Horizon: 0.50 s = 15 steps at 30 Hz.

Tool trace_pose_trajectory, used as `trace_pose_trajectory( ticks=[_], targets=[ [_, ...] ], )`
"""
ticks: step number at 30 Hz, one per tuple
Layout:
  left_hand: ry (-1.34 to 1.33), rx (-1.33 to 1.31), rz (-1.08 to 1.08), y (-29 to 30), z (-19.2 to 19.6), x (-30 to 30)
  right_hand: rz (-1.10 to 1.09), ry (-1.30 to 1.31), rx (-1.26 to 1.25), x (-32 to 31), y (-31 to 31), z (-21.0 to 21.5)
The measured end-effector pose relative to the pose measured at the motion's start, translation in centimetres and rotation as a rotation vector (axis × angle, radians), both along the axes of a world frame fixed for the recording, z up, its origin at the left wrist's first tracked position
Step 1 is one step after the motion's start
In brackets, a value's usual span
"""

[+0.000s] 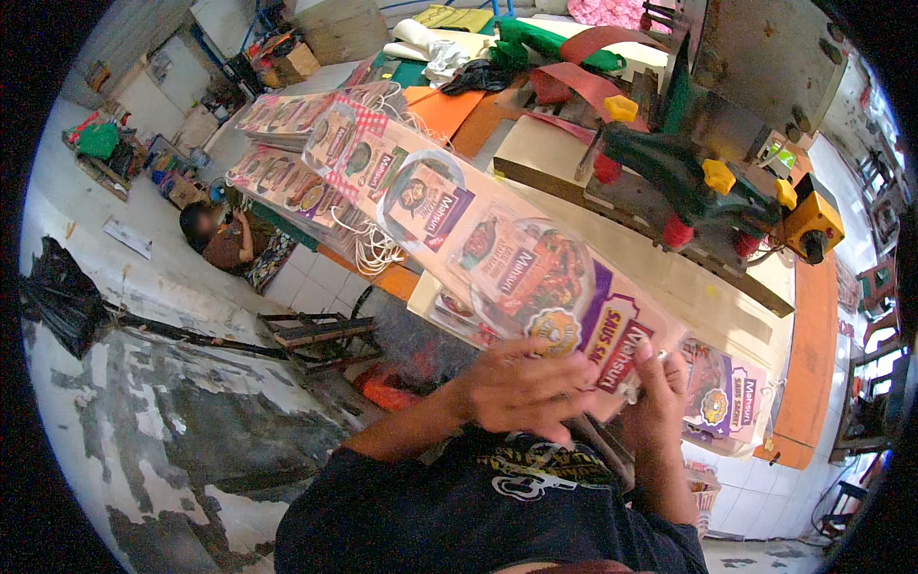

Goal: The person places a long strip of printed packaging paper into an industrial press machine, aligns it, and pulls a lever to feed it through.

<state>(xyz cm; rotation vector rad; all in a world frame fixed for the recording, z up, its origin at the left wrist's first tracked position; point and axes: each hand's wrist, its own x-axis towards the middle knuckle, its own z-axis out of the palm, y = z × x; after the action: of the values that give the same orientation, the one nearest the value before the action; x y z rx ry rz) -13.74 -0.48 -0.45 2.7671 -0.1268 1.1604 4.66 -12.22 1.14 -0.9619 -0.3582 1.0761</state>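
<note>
Right hand (663, 387), lower right of centre: closed, thumb on the printed face and fingers curled, gripping the near end of the long printed panel (497, 256). Left hand (524, 387), lower centre: fingers extended and laid across the same end; whether its thumb grips beneath cannot be told.

Governing relation: the panel extends from both hands toward the upper left, its long axis diagonal across the frame. The right hand is nearer the lower-right corner; the left lies along the lower-left edge.

Panel: thin, flat, glossy sheet stock, exact material uncertain; pale pink, with round food pictures, a purple band and a red-and-white checked far end. Upper left: stacked printed panels (273, 182) with thin, looped white cords (378, 251). Upper right: a machine with dark, curved levers (660, 172) and lobed yellow knobs (717, 177). Right: smooth orange desk (813, 373).
</note>
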Motion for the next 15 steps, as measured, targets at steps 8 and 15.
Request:
trace_pose_trajectory(
  ticks=[8,15],
  targets=[
    [-1.165,-1.131,0.464,6.4,-0.3,-3.7,-0.278,-0.259,-0.01,4.6,-4.0,-0.7],
    [-0.832,-1.946,-0.239,7.3,1.2,-3.3,-0.4,-0.377,-0.059,8.4,-7.2,-1.3]
  ],
)
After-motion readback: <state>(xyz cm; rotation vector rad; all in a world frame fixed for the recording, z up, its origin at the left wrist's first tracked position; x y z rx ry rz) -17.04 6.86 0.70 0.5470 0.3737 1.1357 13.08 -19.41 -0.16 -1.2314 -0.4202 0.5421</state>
